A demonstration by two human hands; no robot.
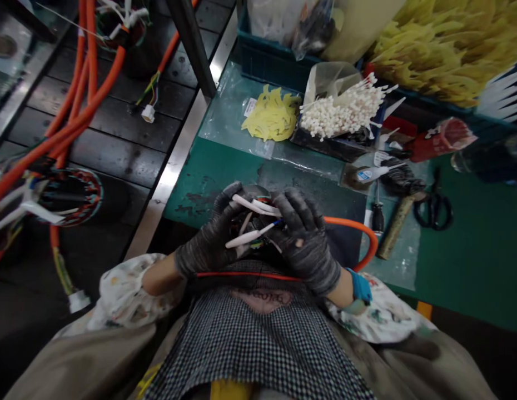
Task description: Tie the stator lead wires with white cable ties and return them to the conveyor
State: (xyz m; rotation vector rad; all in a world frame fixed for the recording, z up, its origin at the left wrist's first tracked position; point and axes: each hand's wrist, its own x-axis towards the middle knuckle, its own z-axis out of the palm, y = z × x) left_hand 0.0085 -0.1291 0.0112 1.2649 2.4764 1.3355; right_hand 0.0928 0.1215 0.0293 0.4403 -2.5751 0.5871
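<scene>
the left hand [207, 236] and the right hand [305, 240], both in worn dark gray gloves, sit close together at the middle of the view. both are curled inward, not spread, with bent fingers pinching a small wire bundle [254, 223] between them. its white sleeved leads [247, 238] poke out between the fingers, and the core of the bundle is mostly hidden by the hands. a thin red wire [245, 274] crosses just below the hands, and an orange cable [350, 229] curves out to their 3 o'clock.

a green workbench [208, 178] lies ahead. at 12 o'clock sits a packet of yellow plastic strips [272, 114], and at 1 o'clock a bag of white cable ties [346, 108]. a blue bin [271, 61] stands behind them. at 3 o'clock a wooden-handled hammer [398, 225] lies beside black scissors [433, 205] and a small screwdriver [377, 214]. at 9 o'clock, on a dark slatted rack [117, 155], lie thick orange cables [75, 83] and a wire-wound ring [70, 197]. at 6 o'clock is a checked apron [258, 333].
</scene>
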